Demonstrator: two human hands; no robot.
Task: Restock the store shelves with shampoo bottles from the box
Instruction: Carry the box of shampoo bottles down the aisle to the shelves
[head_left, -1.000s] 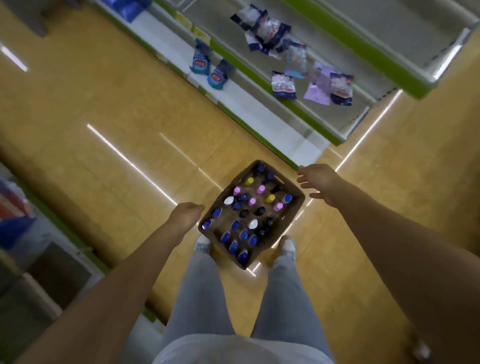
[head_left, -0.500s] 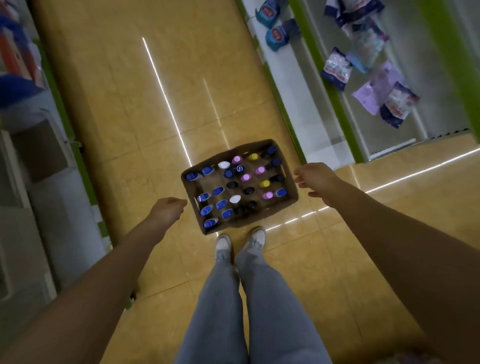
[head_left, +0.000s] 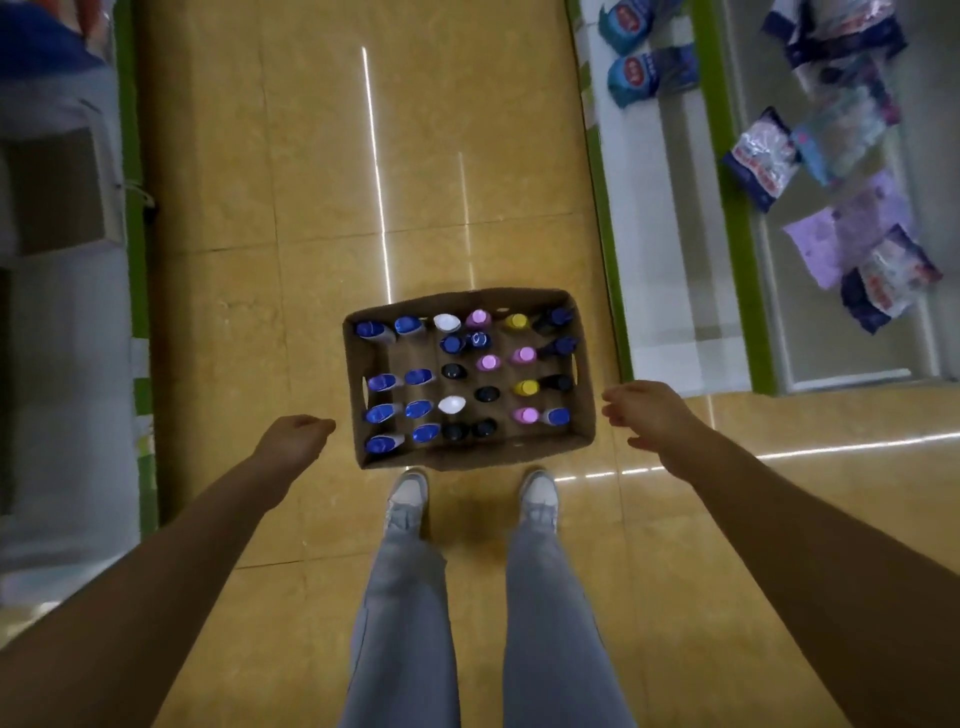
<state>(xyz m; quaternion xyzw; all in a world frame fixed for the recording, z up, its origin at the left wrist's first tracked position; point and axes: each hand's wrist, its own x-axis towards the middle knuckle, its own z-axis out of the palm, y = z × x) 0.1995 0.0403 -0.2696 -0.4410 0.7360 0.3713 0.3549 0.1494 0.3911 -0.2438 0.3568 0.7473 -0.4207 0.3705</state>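
Note:
A brown cardboard box (head_left: 584, 415) stands on the tiled floor just in front of my feet. Several upright shampoo bottles (head_left: 452, 404) fill it, seen from above by their blue, white, pink, yellow and black caps. My left hand (head_left: 293, 441) hovers left of the box, fingers loosely curled, holding nothing. My right hand (head_left: 647, 410) hovers right of the box with its fingers relaxed, also holding nothing. Neither hand touches the box.
A white shelf unit with green trim (head_left: 670, 218) runs along the right, holding blue packs (head_left: 649, 73) and several plastic bags (head_left: 763, 161). Another shelf unit (head_left: 67, 291) lines the left side. My legs and shoes (head_left: 408, 493) stand behind the box.
The view has turned, so the box now sits square in front of me and the shelves run along both sides. Both hands stay beside the box, holding nothing.

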